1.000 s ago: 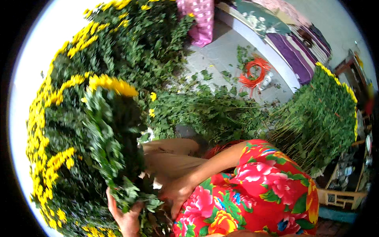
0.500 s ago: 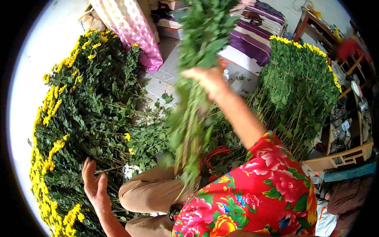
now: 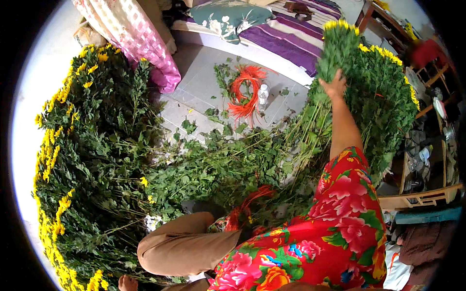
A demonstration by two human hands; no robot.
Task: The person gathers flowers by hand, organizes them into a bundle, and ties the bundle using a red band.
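My right hand (image 3: pixel 334 86) is stretched far out to the right, its fingers closed around a leafy bunch of yellow chrysanthemums (image 3: pixel 338 46). The blooms point away from me, and the bunch lies against the left side of a stacked pile of chrysanthemum bunches (image 3: pixel 383 92). Only a few fingers of my left hand (image 3: pixel 127 282) show at the lower edge, beside the large heap of yellow chrysanthemums (image 3: pixel 97 145); the rest is cut off, so what it may hold is hidden.
Cut stems and leaves (image 3: pixel 218 165) cover the floor ahead of my knee. Farther off lie a coil of red ties (image 3: pixel 246 92) and a plastic bottle (image 3: pixel 263 97). More red ties (image 3: pixel 252 199) are by my leg. A low bed (image 3: pixel 286 39) and pink curtain (image 3: pixel 158 58) stand behind; wooden racks (image 3: pixel 422 196) at right.
My right hand has carried the chrysanthemum bunch from the middle over to the right-hand pile. My left hand, open before, has dropped toward the lower edge. The coil and bottle are now uncovered.
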